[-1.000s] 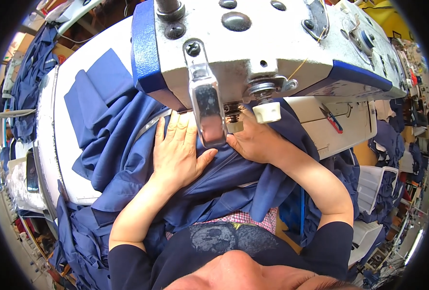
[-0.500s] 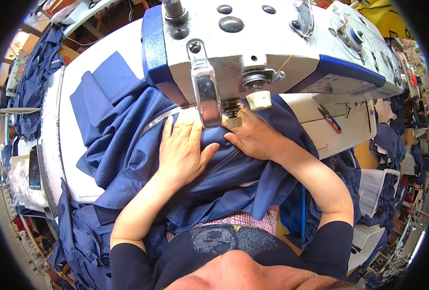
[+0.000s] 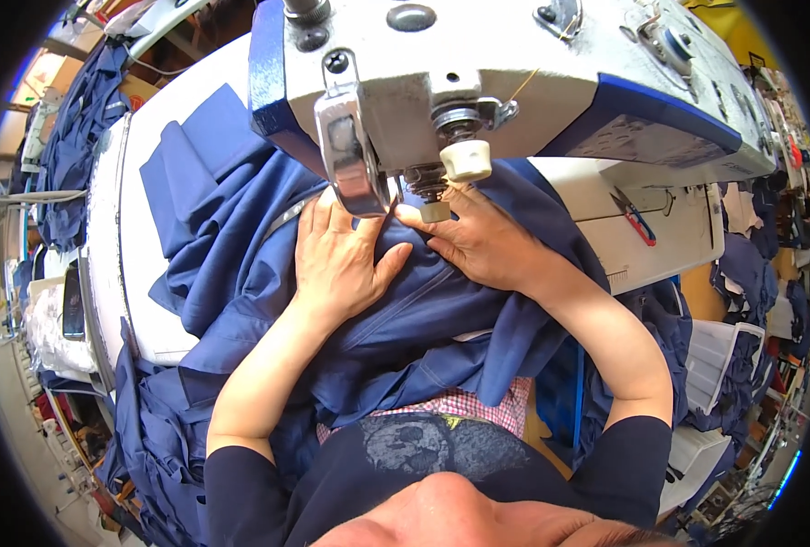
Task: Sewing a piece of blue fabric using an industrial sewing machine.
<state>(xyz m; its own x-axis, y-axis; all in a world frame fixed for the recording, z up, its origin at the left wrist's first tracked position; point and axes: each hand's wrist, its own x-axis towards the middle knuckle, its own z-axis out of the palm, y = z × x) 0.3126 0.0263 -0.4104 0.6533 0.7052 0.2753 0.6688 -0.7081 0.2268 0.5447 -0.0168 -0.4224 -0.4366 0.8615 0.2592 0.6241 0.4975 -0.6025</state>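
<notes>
Clock positions are taken from the centre of the view. Nearest, at six o'clock, is the person's dark shirt (image 3: 423, 451), with a strip of checked fabric (image 3: 514, 406) just beyond it. The blue cloth (image 3: 396, 337) runs from the lap up onto the table (image 3: 145, 319) and under the machine (image 3: 377, 109), its folded far part lying at ten o'clock. A heap of similar fabric (image 3: 168, 442) sits at eight o'clock. The left hand (image 3: 336, 255) rests palm down on the cloth, fingers flat and side by side, thumb set wide toward one o'clock; its fingertips are partly covered by the metal lever (image 3: 345, 150). The right hand (image 3: 487, 242) lies on the cloth, index finger extended toward ten o'clock, thumb close to it; whether these fingers pinch the cloth cannot be told, others being partly behind the cream knob (image 3: 467, 160). The machine spans eleven to two o'clock. Red-handled snips (image 3: 637, 221) lie just above three o'clock, a white bin (image 3: 717, 365) between three and four. Farther off, at ten o'clock, blue garments (image 3: 81, 150) hang in a bunch.
</notes>
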